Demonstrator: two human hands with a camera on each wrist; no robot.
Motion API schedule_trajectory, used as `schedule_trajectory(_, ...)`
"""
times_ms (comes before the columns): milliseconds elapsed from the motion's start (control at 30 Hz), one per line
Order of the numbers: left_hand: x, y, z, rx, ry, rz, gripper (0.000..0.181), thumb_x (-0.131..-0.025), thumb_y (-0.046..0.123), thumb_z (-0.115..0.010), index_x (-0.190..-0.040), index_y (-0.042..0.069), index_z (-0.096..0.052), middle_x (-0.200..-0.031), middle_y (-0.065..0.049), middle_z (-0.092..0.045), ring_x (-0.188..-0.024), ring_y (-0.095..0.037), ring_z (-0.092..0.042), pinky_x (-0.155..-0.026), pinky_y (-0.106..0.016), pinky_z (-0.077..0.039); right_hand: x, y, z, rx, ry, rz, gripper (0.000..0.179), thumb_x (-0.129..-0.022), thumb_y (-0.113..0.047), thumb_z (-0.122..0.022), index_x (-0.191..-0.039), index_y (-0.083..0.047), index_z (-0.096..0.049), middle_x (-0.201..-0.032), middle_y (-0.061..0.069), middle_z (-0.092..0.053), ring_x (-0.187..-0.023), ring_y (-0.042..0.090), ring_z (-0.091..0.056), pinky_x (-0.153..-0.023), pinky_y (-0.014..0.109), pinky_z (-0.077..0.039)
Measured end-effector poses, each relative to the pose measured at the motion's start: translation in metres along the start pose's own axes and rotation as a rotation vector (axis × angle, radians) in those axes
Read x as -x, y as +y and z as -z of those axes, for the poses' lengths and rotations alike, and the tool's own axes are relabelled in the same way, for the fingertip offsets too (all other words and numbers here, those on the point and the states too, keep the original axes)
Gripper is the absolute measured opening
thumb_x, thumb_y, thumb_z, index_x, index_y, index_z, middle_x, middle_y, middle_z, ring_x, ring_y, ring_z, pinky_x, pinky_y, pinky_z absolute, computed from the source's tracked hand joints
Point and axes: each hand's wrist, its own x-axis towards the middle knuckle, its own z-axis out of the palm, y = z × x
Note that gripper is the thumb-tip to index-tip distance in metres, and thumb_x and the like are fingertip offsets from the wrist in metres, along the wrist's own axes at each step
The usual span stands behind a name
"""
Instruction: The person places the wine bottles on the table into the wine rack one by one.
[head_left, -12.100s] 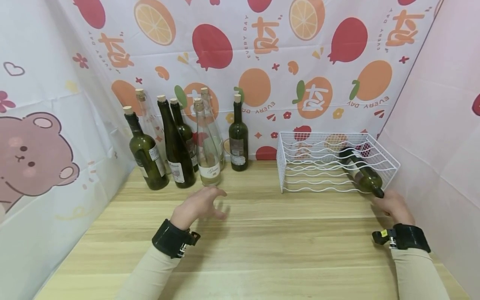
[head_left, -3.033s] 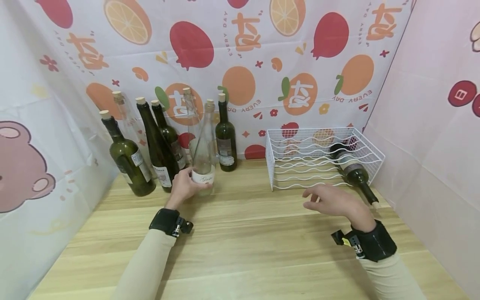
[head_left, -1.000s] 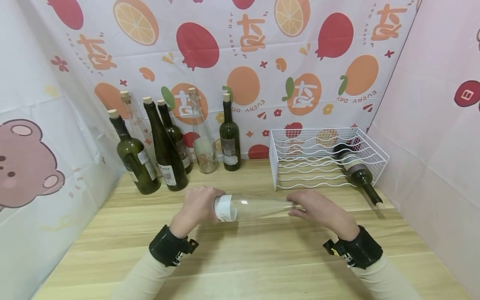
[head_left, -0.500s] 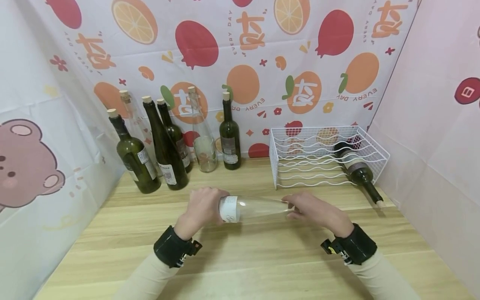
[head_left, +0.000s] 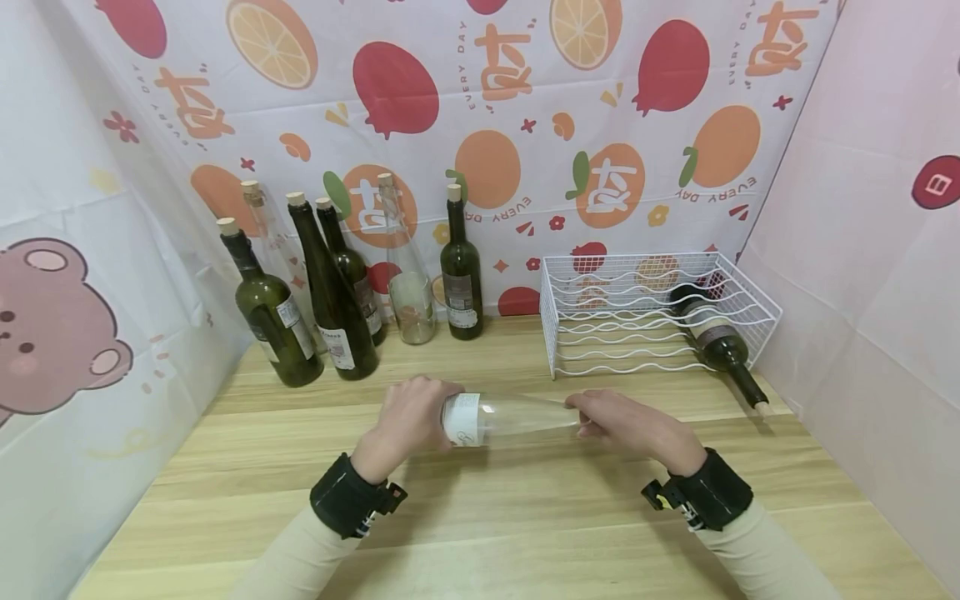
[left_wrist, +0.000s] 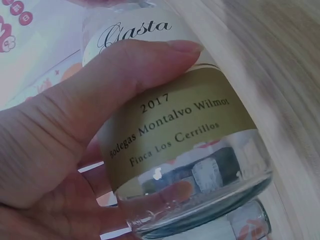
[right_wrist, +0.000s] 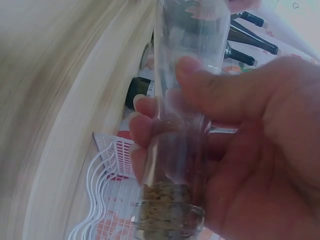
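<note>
A clear glass wine bottle [head_left: 525, 415] lies level between my hands above the table, its base to the left. My left hand [head_left: 408, 421] grips the base end, with the thumb across the white-and-gold label [left_wrist: 175, 112] in the left wrist view. Curled round the neck is my right hand [head_left: 633, 423]; its thumb and fingers show on both sides of the glass in the right wrist view. A cork [right_wrist: 162, 210] sits in the bottle's mouth. In the white wire rack [head_left: 622, 367], a dark green bottle [head_left: 720, 342] rests at the right end, neck pointing forward.
Several corked bottles stand at the back left, among them a green bottle [head_left: 276, 325], a tall dark bottle [head_left: 337, 312] and a clear bottle [head_left: 411, 304]. Another green bottle [head_left: 461, 287] stands nearer the rack. Patterned cloth [head_left: 495, 100] hangs behind the wooden table [head_left: 525, 533].
The green bottle in the rack was shifted, its neck now further forward. My left hand took the standing clear bottle and tipped it level; my right hand came from the rack to its neck.
</note>
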Motion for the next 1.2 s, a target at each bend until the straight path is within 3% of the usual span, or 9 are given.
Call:
schedule_trajectory(200,0.001,0.003,0.0,0.021,0.015,-0.035,0.059,-0.045,0.021,-0.099,-0.099,0.022,-0.076,-0.081,0.0,-0.073,-0.072,-0.021,-0.062,-0.052,-0.035,-0.049,0.002,-0.001,-0.001,0.0,-0.032,-0.057,0.033,-0.093,-0.01,-0.074,-0.119,0.005,-0.062,-0.09,0.004,-0.065,-0.079,0.011,-0.058,-0.075,0.031,-0.056)
schedule_trajectory(433,0.001,0.005,-0.003,0.051,0.005,-0.03,0.061,-0.045,0.023,-0.101,-0.102,0.021,-0.076,-0.086,-0.001,-0.075,-0.077,-0.022,-0.061,-0.058,-0.038,-0.052,0.002,0.003,-0.003,0.025,-0.037,-0.043,0.02,-0.095,-0.007,-0.07,-0.112,0.001,-0.062,-0.091,0.004,-0.067,-0.084,0.015,-0.064,-0.079,0.034,-0.059)
schedule_trajectory(667,0.0,0.006,-0.006,0.079,-0.021,-0.029,0.066,-0.048,0.025,-0.1,-0.109,0.019,-0.076,-0.09,-0.001,-0.076,-0.08,-0.022,-0.061,-0.06,-0.037,-0.05,0.004,0.011,0.002,-0.006,-0.08,-0.045,0.02,-0.095,-0.009,-0.07,-0.112,-0.001,-0.063,-0.091,0.002,-0.068,-0.086,0.013,-0.064,-0.082,0.035,-0.059)
schedule_trajectory(967,0.001,0.004,-0.003,0.206,0.017,-0.036,0.076,-0.058,0.03,-0.101,-0.125,0.009,-0.071,-0.115,-0.01,-0.076,-0.101,-0.029,-0.07,-0.073,-0.042,-0.06,0.011,0.029,0.01,-0.002,-0.035,-0.019,0.024,-0.092,-0.012,-0.074,-0.11,0.001,-0.066,-0.075,-0.008,-0.052,-0.072,0.003,-0.047,-0.07,0.027,-0.051)
schedule_trajectory(1200,0.001,0.0,-0.001,0.212,-0.04,-0.016,0.083,-0.058,0.032,-0.101,-0.13,0.007,-0.069,-0.122,-0.014,-0.074,-0.106,-0.032,-0.072,-0.078,-0.048,-0.063,0.015,0.039,0.015,-0.049,-0.049,-0.052,0.027,-0.093,-0.016,-0.074,-0.113,-0.001,-0.066,-0.077,-0.008,-0.054,-0.072,0.002,-0.047,-0.068,0.025,-0.049)
